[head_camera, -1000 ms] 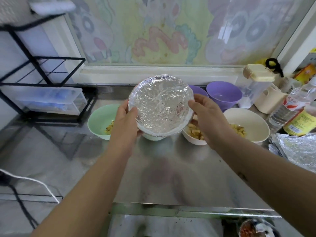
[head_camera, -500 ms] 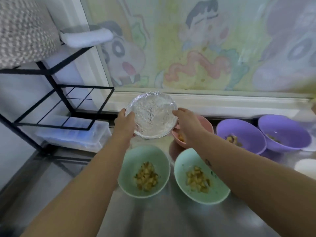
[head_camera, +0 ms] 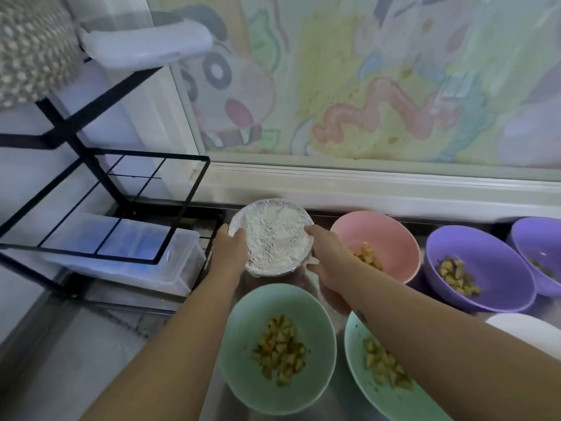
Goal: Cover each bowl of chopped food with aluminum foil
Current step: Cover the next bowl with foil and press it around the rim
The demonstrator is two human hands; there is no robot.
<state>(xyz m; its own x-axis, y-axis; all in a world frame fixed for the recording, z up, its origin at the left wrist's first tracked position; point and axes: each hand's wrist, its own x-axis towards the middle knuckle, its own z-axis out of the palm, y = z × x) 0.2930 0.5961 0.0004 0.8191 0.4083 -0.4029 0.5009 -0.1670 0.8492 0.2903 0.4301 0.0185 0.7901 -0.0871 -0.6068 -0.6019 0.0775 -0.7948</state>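
A foil-covered bowl (head_camera: 273,238) is at the back of the steel counter, close to the wall ledge. My left hand (head_camera: 229,253) grips its left rim and my right hand (head_camera: 328,262) grips its right rim. In front of it stand two green bowls (head_camera: 279,347) (head_camera: 388,378) holding chopped food, uncovered. To the right are a pink bowl (head_camera: 391,238) and two purple bowls (head_camera: 476,268) (head_camera: 540,253), all uncovered with chopped food inside.
A black wire rack (head_camera: 103,205) stands at the left with a clear plastic box (head_camera: 127,253) under it. A white bowl's edge (head_camera: 528,332) shows at the right. A painted window panel and white ledge (head_camera: 364,186) run behind the bowls.
Both hands carried the foil-covered bowl from mid-air in front of me away to the back left and lowered it near the wall. The view swung left, so the foil sheet and bottles dropped out of sight.
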